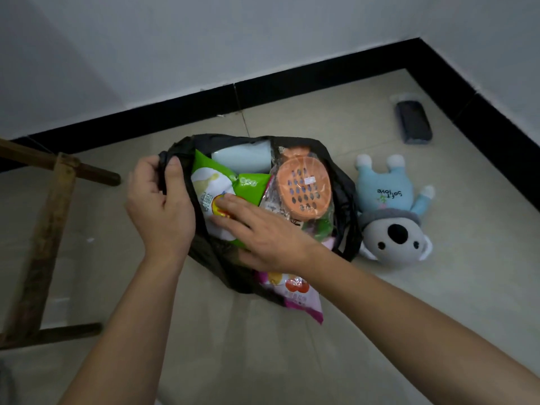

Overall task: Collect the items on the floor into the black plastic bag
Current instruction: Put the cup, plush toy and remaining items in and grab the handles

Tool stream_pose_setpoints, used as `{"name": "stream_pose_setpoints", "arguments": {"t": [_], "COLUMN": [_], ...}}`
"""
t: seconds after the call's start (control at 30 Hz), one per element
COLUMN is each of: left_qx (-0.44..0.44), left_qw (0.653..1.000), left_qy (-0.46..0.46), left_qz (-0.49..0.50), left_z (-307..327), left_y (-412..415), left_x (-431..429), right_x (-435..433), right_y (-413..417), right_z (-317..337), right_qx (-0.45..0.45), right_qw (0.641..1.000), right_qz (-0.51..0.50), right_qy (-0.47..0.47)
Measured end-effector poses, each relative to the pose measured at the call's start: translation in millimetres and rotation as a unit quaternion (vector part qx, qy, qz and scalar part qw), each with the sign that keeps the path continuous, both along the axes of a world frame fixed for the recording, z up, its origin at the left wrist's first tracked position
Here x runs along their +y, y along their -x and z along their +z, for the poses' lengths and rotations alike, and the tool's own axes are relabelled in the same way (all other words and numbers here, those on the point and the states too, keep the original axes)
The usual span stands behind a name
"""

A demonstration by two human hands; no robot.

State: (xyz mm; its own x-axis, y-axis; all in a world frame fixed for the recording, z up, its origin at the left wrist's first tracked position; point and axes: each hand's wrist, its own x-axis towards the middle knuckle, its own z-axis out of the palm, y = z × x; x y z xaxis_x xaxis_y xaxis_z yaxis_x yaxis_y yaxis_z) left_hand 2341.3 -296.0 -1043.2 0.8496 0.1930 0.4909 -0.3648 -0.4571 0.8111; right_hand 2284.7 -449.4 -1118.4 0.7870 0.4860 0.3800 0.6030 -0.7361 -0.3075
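Black plastic bag [222, 270] looks limp, best held at its rim, pinched by the left grip [160, 206]; right grip [263, 229] rests spread inside.

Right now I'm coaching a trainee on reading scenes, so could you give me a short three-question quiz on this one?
1. True or false: the koala plush toy lies on the floor outside the black plastic bag.
2. What is the left hand doing? A: gripping the bag's edge. B: hanging idle. C: out of view.
3. Fill the gap: the right hand rests with straight fingers on the ____ snack packet inside the bag.

Key: 1 true; 2 A; 3 green.
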Motion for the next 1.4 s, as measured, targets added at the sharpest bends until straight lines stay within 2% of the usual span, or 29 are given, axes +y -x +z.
{"name": "stream_pose_setpoints", "arguments": {"t": [0.27, 0.37, 0.47, 0.53, 0.63, 0.7, 0.8, 0.9, 0.97, 1.07, 1.13, 1.27, 1.4], "left_qx": [-0.019, -0.04, -0.01, 0.039, 0.054, 0.048, 0.026, 0.005, 0.02, 0.016, -0.007, -0.054, -0.09], "left_qw": [0.997, 0.995, 0.99, 0.983, 0.976, 0.974, 0.973, 0.96, 0.942, 0.904, 0.892, 0.899, 0.909], "left_qy": [-0.009, -0.046, -0.039, -0.039, -0.057, -0.066, -0.078, -0.12, -0.17, -0.277, -0.309, -0.333, -0.348], "left_qz": [-0.079, -0.082, -0.134, -0.175, -0.203, -0.209, -0.218, -0.254, -0.289, -0.326, -0.33, -0.278, -0.211], "left_z": [21, 22, 24, 23, 23, 24, 28, 24, 13, -12, -25, -33, -32], "left_y": [-4, -8, -13, -16, -17, -18, -17, -10, -7, -7, -7, -2, 4], "left_x": [-8, -13, -27, -39, -55, -68, -97, -130, -147, -156, -153, -136, -103], "right_x": [38, 34, 14, -11, -63, -103, -156, -186, -195, -201, -201, -205, -213], "right_y": [-25, -25, -17, -11, 4, 14, 32, 63, 79, 78, 69, 58, 55], "right_z": [-5, 10, 22, 24, 30, 23, -3, -33, -51, -65, -67, -67, -58], "right_qx": [0.031, 0.071, -0.021, -0.083, -0.115, -0.071, 0.096, 0.294, 0.356, 0.336, 0.32, 0.286, 0.264], "right_qw": [0.998, 0.997, 0.982, 0.96, 0.909, 0.877, 0.816, 0.764, 0.746, 0.729, 0.732, 0.739, 0.719], "right_qz": [0.013, -0.022, -0.093, -0.162, -0.286, -0.39, -0.547, -0.572, -0.56, -0.588, -0.594, -0.601, -0.616], "right_qy": [0.061, -0.032, -0.162, -0.214, -0.28, -0.271, -0.164, -0.058, -0.049, -0.105, -0.097, -0.105, -0.185]}}
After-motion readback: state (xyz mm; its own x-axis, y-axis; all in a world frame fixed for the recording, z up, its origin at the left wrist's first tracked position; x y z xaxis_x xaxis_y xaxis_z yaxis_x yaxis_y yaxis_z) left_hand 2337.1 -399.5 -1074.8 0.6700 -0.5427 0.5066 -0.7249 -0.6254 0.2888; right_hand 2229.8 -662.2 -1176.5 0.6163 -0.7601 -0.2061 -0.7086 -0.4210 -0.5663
